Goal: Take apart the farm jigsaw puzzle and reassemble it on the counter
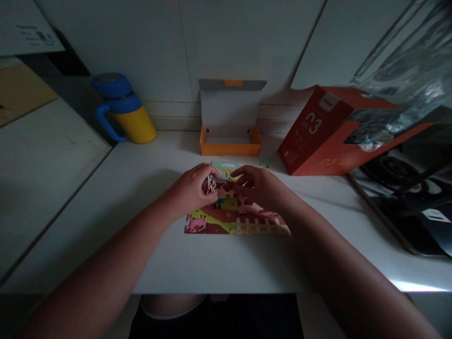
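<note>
- The left hand has its fingers curled in tight, and the thumb and fingertips pinch a small red and white puzzle piece
- The puzzle piece is held just above the top edge of the puzzle, in the gap between the two hands
- The right hand is just beside the left one, with its fingers bent and close together; the fingertips touch the top of the puzzle, but I cannot tell if they hold a piece
- The puzzle lies flat in the middle of the white desk, nearer the front edge than the back, and shows a pink animal and a little white fence along its bottom
- A small orange box stands at the back edge of the desk with its lid up
- A loose piece lies between the orange box and a big red box that sits towards the back right corner
- A yellow mug with a blue lid stands at the back left corner
</note>
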Available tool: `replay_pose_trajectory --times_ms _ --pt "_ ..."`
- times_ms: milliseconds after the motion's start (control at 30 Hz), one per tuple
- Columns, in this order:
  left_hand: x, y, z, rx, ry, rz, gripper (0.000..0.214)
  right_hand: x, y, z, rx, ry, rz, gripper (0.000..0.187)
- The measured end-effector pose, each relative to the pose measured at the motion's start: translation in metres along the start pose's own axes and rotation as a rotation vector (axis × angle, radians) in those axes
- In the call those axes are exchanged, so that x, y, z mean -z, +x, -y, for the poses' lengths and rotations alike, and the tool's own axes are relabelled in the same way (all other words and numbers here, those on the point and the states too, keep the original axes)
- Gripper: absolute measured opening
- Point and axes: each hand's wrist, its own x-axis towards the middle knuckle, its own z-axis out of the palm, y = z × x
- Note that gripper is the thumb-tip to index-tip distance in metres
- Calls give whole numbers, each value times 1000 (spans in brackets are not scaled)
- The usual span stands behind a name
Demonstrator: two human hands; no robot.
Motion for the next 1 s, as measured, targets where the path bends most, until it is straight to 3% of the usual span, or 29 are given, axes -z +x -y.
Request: replay_pose_trajectory --times_ms 200,500,1000 --pt "0 1 5 -27 85 34 28 29 5 -15 -105 36 -56 34" --pt "-5 1 13 -88 93 101 24 42 8 -28 -128 -50 -8 15" --pt "-7 1 14 -88 127 160 20 63 3 -31 -180 -223 137 24"
